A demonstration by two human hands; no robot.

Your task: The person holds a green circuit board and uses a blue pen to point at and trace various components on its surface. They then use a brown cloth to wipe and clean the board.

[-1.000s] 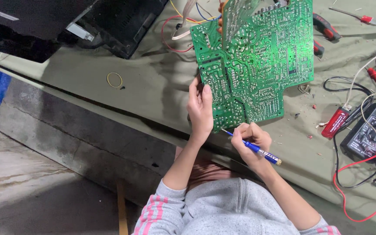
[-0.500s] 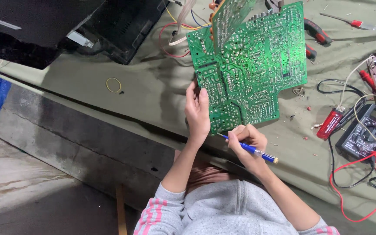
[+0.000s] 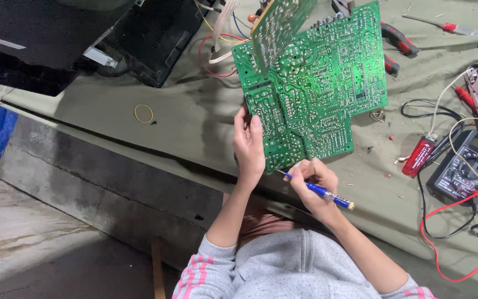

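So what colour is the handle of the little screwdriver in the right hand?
Blue, on the screwdriver gripped by the right hand; the head view shows it.

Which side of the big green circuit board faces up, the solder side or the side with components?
Solder side up. The green circuit board shows traces and solder dots; the left hand holds its edge.

An electronics repair workshop: a cloth-covered bench (image 3: 194,119) carries a multimeter (image 3: 463,173) at 3 o'clock, screwdrivers (image 3: 441,25) at 1 o'clock, loose wires (image 3: 455,232) and an opened black casing (image 3: 145,39) at 11 o'clock.
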